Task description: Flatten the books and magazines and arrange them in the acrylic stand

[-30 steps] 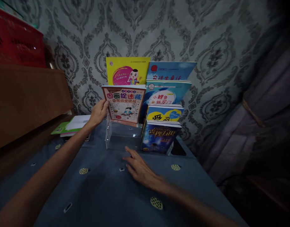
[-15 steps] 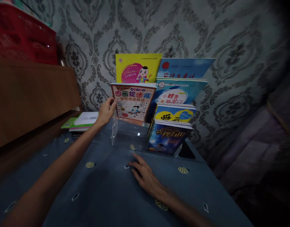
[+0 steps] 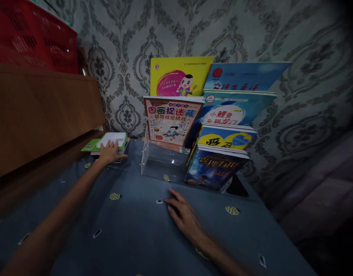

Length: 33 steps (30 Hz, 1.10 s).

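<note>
My left hand [image 3: 109,153] lies over the near side of a small stack of books [image 3: 90,146], fingers spread on its pale top; whether it grips any cannot be told. My right hand [image 3: 183,216] rests on the blue cloth, fingers apart and holding nothing. Beyond it stands a clear tiered book rack [image 3: 162,163]. On the rack's left lean a brown-bordered picture book [image 3: 172,124] and, behind it, a yellow book [image 3: 180,74]. Its right side carries a dark blue book [image 3: 213,168], a blue-and-yellow book [image 3: 226,137], a teal book [image 3: 240,109] and a blue book [image 3: 245,76].
A wooden cabinet [image 3: 47,115] borders the left side, with a red plastic basket [image 3: 41,42] on top. Patterned wallpaper [image 3: 130,76] rises behind the rack. The patterned blue cloth [image 3: 136,237] covers the surface. A dark flat object [image 3: 238,186] lies beside the rack's right end.
My left hand has left the edge of the brown-bordered book and moved left onto the stack. That book stays leaning in the rack. The view has shifted slightly; my right hand stays on the cloth.
</note>
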Motion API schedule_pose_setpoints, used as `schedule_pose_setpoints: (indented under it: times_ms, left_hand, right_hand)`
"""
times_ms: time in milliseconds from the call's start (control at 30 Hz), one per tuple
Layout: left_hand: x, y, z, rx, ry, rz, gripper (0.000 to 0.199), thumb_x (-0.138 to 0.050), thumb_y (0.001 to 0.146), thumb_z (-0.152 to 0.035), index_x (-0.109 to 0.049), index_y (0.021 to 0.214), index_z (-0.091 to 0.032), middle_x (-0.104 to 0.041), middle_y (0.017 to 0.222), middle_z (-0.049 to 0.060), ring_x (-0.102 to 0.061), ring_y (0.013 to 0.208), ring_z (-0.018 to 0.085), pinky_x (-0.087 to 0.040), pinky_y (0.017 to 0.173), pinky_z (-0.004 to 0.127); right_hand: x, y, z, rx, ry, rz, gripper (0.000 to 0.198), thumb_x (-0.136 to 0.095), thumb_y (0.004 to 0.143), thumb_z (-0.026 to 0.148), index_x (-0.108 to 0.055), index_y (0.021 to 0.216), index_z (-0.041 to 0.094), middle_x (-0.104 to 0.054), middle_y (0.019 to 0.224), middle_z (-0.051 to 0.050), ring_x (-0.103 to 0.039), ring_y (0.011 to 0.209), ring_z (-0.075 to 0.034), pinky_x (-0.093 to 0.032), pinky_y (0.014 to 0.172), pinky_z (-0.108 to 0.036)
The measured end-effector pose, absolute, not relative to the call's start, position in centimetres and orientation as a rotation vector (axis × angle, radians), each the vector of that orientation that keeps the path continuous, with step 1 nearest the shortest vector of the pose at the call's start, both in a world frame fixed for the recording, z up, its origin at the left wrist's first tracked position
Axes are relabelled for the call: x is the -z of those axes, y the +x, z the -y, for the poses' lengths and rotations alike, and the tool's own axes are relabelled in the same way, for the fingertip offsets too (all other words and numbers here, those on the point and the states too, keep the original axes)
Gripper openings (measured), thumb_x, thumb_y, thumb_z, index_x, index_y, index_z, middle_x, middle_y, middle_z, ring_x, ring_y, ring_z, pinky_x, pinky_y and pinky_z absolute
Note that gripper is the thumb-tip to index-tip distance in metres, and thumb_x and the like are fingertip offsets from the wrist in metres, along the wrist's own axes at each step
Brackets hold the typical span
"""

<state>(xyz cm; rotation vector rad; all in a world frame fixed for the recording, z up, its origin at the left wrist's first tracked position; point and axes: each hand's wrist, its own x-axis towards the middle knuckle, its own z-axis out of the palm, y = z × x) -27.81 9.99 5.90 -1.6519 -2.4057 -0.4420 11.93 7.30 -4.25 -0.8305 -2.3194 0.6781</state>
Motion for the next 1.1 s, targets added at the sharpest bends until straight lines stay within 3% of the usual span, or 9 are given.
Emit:
schedule_pose_setpoints:
  times_ms: [133,400,500,667,833,1100]
  left_hand:
    - [-5.2,-28.9,-8.8,0.257,-1.661,2.442,0.083,-0.051,0.087,-0.073,-0.043,0.147,-0.015,-0.040,0.155,0.028,-0.032,0.146,0.045,-0.018,0.110,0.076]
    - [-5.8,-29.3,-6.7,0.073,-1.671,2.351,0.052,-0.053,0.095,-0.047,-0.051,0.138,-0.020,-0.054,0.140,0.022,-0.046,0.132,0.040,-0.033,0.107,0.065]
    - [-6.2,-29.9,-7.3,0.031,-1.670,2.361,0.056,-0.056,0.093,-0.047,-0.050,0.141,-0.019,-0.048,0.147,0.023,-0.042,0.136,0.041,-0.036,0.106,0.064]
    - [-6.4,-30.7,-8.9,-0.031,-1.693,2.409,0.068,-0.061,0.092,-0.044,-0.038,0.152,-0.021,-0.036,0.159,0.024,-0.034,0.146,0.041,-0.029,0.110,0.069]
    - [-6.7,-30.4,-8.5,-0.070,-1.721,2.368,0.060,-0.057,0.094,-0.039,-0.040,0.150,-0.023,-0.045,0.154,0.021,-0.047,0.138,0.037,-0.032,0.111,0.064]
    - [-8.1,-28.7,-6.1,-0.184,-1.724,2.268,0.036,-0.040,0.098,-0.022,-0.061,0.127,-0.017,-0.070,0.126,0.017,-0.066,0.116,0.032,-0.043,0.102,0.047]
  right_hand:
    - [4.1,12.0,-7.3,-0.699,-0.830,2.326,0.032,-0.051,0.096,0.029,-0.071,0.119,0.022,-0.052,0.151,-0.014,-0.052,0.137,-0.030,-0.046,0.112,-0.054]
    - [3.3,12.1,-7.1,-0.713,-0.862,2.398,0.036,-0.046,0.098,0.031,-0.070,0.122,0.018,-0.049,0.153,-0.017,-0.050,0.140,-0.031,-0.044,0.114,-0.055]
    - [3.5,12.0,-7.1,-0.699,-0.857,2.384,0.035,-0.046,0.098,0.031,-0.070,0.122,0.020,-0.050,0.152,-0.016,-0.050,0.140,-0.031,-0.044,0.113,-0.055]
    - [3.5,12.0,-7.0,-0.696,-0.846,2.373,0.035,-0.047,0.097,0.029,-0.070,0.122,0.020,-0.051,0.151,-0.016,-0.050,0.139,-0.031,-0.044,0.114,-0.054]
    - [3.5,12.0,-7.1,-0.731,-0.861,2.365,0.036,-0.047,0.097,0.031,-0.071,0.121,0.020,-0.050,0.152,-0.016,-0.049,0.140,-0.031,-0.042,0.115,-0.055]
    - [3.6,12.1,-7.2,-0.732,-0.834,2.342,0.034,-0.049,0.097,0.030,-0.071,0.121,0.022,-0.051,0.151,-0.013,-0.051,0.138,-0.031,-0.044,0.113,-0.055]
